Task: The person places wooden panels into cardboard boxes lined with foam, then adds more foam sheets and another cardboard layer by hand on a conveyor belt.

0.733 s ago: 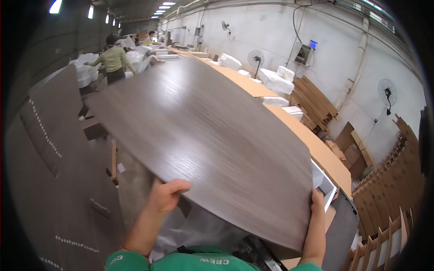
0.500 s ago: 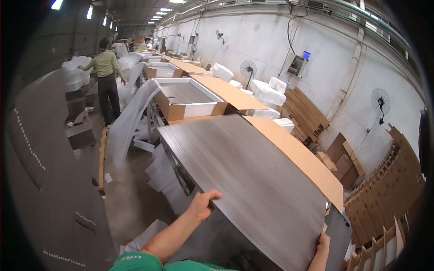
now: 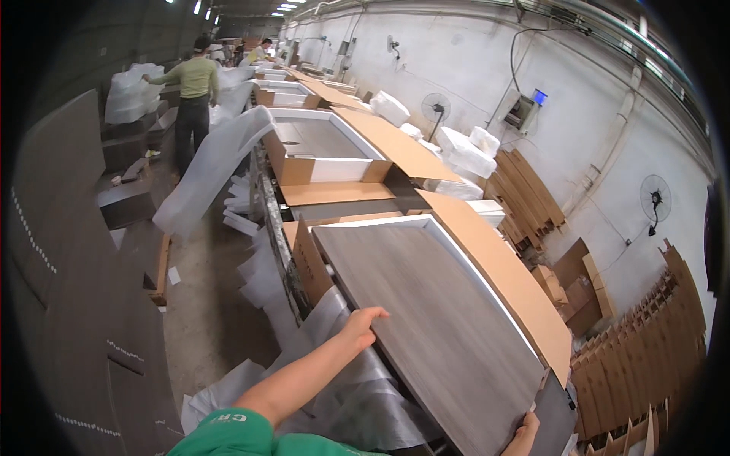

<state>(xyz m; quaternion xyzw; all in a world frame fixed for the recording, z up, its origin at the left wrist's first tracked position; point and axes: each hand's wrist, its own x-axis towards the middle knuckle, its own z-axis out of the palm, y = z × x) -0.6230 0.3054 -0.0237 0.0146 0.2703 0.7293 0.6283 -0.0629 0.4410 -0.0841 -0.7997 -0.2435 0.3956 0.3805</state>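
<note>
Lying almost flat in the mouth of an open cardboard carton (image 3: 306, 258), the grey wood-grain panel (image 3: 426, 327) runs its long axis from the near right corner away toward the upper left, its far short edge tucked against a white foam lining (image 3: 456, 243) that shows along the right side of the carton. The left hand (image 3: 363, 325) grips the panel's near left edge, fingers curled over the top face and thumb out of sight beneath. The right hand (image 3: 525, 432) holds the near right corner at the lower rim of the view; only its knuckles show, so how far it is closed cannot be told. A long brown cardboard flap (image 3: 502, 273) stands open along the carton's right side. Crumpled translucent plastic wrap (image 3: 357, 395) lies below the panel's near edge. Farther along the line, a second open carton (image 3: 327, 163) with white lining holds another grey panel, and white foam blocks (image 3: 468, 152) are stacked against the wall. A small blue-lit box (image 3: 538, 96) hangs on that wall. At the upper left, a person in a green top (image 3: 195, 87) stands well apart.
</note>
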